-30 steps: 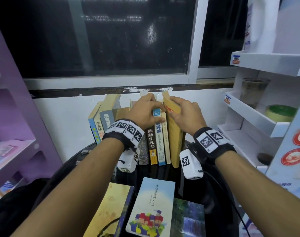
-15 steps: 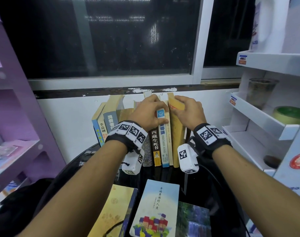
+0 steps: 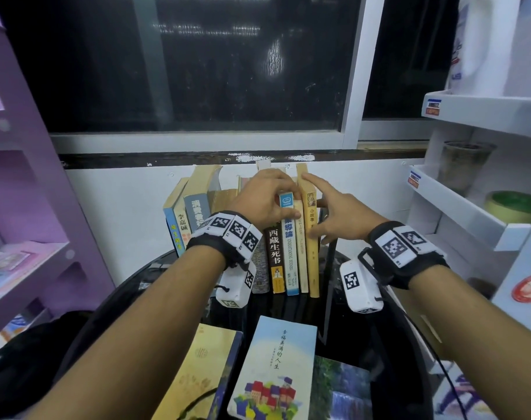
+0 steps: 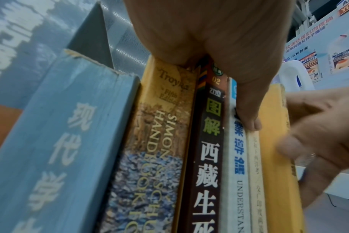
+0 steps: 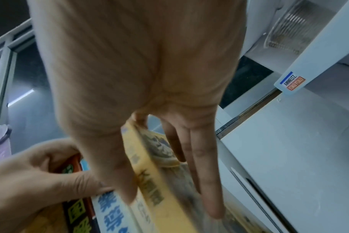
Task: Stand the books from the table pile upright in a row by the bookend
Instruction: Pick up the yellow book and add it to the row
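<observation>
A row of upright books (image 3: 275,253) stands at the back of the black round table (image 3: 367,344). My left hand (image 3: 267,198) curls over the tops of the middle books, thumb on the white-and-blue spine (image 4: 237,157). The yellow book (image 3: 312,253) ends the row on the right. My right hand (image 3: 334,213) lies flat against its right cover with straight fingers (image 5: 207,181), the index finger near its top edge. A thin dark upright plate (image 3: 329,268), seemingly the bookend, stands just right of it. Three books lie flat near me: a yellow one (image 3: 203,374), a pale-blue one (image 3: 276,368) and a green one (image 3: 340,389).
A purple shelf unit (image 3: 31,237) stands at the left. A white rack (image 3: 470,213) at the right holds a tape roll (image 3: 512,204) and a plastic cup (image 3: 461,165). A dark window (image 3: 197,71) and a white wall lie behind the row.
My right hand has left the top of the yellow book and slid down its right side, fingers now straight. The left hand stays on the book tops.
</observation>
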Demonstrator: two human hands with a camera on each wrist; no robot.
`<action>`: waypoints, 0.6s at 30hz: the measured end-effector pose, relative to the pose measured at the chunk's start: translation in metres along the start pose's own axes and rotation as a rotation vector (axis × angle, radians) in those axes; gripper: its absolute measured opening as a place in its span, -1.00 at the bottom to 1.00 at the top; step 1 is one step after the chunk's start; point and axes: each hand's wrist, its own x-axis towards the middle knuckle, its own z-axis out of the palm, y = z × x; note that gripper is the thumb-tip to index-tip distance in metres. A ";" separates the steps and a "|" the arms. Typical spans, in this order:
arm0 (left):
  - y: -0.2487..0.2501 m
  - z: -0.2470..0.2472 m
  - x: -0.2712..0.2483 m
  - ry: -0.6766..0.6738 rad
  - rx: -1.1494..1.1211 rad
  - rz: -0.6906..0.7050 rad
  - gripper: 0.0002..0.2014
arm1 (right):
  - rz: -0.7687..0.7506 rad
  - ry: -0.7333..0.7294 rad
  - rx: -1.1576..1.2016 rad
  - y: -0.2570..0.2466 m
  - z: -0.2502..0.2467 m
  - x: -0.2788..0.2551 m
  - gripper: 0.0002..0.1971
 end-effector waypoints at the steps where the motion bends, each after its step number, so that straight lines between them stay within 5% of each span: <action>1: 0.000 0.000 0.000 0.003 0.003 0.003 -0.71 | -0.011 -0.008 -0.033 0.002 0.001 -0.002 0.15; 18: 0.000 0.002 0.000 0.015 -0.004 -0.003 -0.68 | -0.157 0.145 -0.022 0.028 0.016 0.011 0.16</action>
